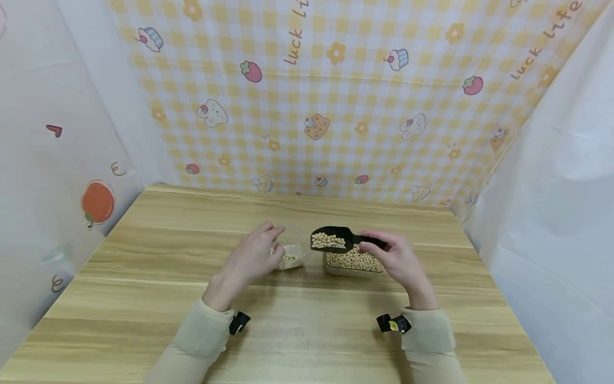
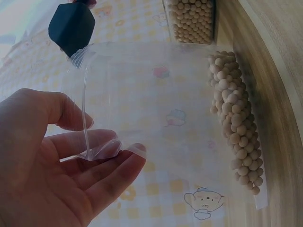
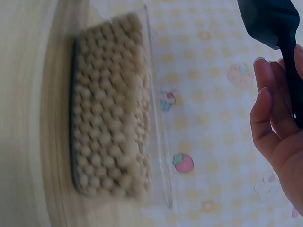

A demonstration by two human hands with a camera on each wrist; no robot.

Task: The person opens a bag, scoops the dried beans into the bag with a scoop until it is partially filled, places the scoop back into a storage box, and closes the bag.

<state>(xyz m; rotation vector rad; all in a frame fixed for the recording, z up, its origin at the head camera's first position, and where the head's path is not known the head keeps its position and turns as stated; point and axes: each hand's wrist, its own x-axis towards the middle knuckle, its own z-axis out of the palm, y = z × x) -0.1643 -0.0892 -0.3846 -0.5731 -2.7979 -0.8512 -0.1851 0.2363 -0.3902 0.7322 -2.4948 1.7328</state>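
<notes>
My left hand (image 1: 254, 253) holds the rim of a clear plastic container (image 2: 142, 94), thumb on one side and fingers on the other. A layer of soybeans (image 2: 236, 123) lies in the bottom of it. The handle of a black scoop (image 1: 347, 237) is in my right hand (image 1: 395, 258), the fingers curled round it. Soybeans (image 1: 328, 241) fill the scoop's bowl, which is held up with its tip toward the clear container's rim. Below the scoop and right hand stands a clear rectangular box (image 3: 158, 118) filled with soybeans (image 3: 106, 113).
Both containers stand on a wood-grain table (image 1: 307, 330). Behind it hangs a yellow checked cloth (image 1: 288, 96) with printed cartoons. White sheets flank the table, one on the left (image 1: 43, 176) and one on the right (image 1: 551, 186).
</notes>
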